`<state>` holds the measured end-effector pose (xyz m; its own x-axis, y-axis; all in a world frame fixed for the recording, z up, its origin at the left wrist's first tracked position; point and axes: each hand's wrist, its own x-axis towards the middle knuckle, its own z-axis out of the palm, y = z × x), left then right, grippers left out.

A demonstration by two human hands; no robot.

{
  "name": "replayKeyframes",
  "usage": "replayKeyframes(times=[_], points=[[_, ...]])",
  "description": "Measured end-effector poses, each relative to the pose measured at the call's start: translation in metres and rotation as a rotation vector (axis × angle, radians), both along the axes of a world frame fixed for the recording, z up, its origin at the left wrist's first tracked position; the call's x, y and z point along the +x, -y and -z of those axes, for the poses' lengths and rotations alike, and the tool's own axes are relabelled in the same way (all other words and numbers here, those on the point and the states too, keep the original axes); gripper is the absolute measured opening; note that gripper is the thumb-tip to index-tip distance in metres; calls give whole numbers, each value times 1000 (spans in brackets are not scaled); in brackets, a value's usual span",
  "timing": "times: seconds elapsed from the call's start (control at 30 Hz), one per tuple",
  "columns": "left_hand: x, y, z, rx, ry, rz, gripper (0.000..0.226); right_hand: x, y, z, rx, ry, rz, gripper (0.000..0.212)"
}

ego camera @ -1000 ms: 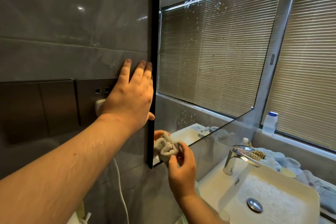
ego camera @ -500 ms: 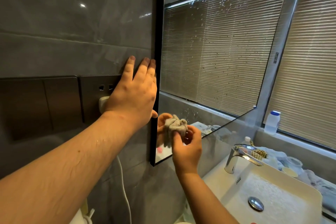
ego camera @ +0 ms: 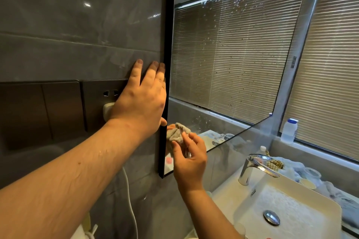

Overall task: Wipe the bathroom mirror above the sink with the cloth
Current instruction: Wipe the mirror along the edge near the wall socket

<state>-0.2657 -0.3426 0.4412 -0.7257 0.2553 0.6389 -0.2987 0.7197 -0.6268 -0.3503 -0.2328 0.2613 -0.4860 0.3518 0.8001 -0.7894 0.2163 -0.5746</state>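
My left hand (ego camera: 141,101) lies flat, fingers spread, on the grey wall tile (ego camera: 77,25) w/ fingertips at the mirror's black frame edge, holding nothing. Just right, my right hand (ego camera: 189,159) pinches a bunched beige cloth (ego camera: 177,134) against the mirror (ego camera: 233,54) near its lower-left corner. Water spots dot the glass. Further right, below: chrome faucet (ego camera: 254,167) & white sink (ego camera: 287,209).

Mirror (ego camera: 223,54) on the wall above the sink (ego camera: 287,209), left hand (ego camera: 139,101) flat on the wall just left of its frame, right hand (ego camera: 189,159) holding the cloth (ego camera: 177,134) against its lower left corner, faucet (ego camera: 254,167) behind the basin, bottle (ego camera: 289,131) on the windowsill at right.
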Motion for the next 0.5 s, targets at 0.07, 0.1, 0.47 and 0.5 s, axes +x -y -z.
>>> replayKeyframes(times=[0.07, 0.1, 0.47, 0.5], points=[[1, 0, 0, -4, 0, -1, 103, -5, -4, -4, -36, 30, -32, 33], [1, -1, 0, -4, -4, 0, 102, -9, -6, -7, -72, 65, -47, 33], [0, -1, 1, 5, -6, 5, 106, -66, -47, -26, -342, 354, 7, 22], [0, -1, 1, 6, -5, 6, 106, -70, -50, -27, -337, 364, 21, 22]])
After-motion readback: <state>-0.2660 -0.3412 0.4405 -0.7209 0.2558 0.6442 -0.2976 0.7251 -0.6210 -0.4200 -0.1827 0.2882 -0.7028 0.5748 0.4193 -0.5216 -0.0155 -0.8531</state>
